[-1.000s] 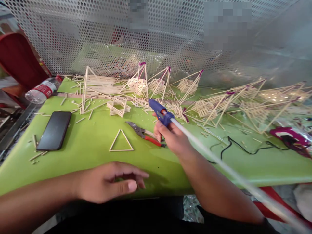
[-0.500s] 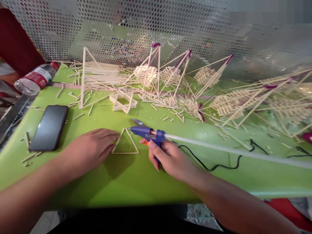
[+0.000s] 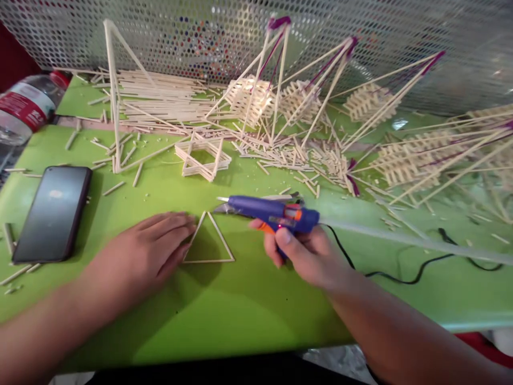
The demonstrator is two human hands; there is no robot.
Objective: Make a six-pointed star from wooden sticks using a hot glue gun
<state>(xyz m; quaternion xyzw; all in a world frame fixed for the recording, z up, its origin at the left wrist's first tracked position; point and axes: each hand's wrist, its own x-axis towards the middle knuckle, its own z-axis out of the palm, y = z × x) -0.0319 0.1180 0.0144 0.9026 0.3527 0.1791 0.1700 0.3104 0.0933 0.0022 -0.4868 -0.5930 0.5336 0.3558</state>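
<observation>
In my right hand is a blue hot glue gun, my fingers wrapped round its handle. Its white nozzle points left, above the tip of a thin wooden-stick triangle that lies flat on the table. A long translucent glue stick runs out of the gun's rear. My left hand rests palm down with fingers stretched out, fingertips against the triangle's left side. The thumb is partly hidden. Behind the gun lies a pointed metal blade, mostly covered.
A stick star and loose sticks lie farther back. Several stick frames with purple tips stand at the right; a bare stick frame rises at the left. A phone, a bottle and a black cord are around the green table.
My right hand has drawn the glue gun rightward, so its nozzle is now off the triangle's top corner. My left hand stays at the triangle. The view has shifted closer.
</observation>
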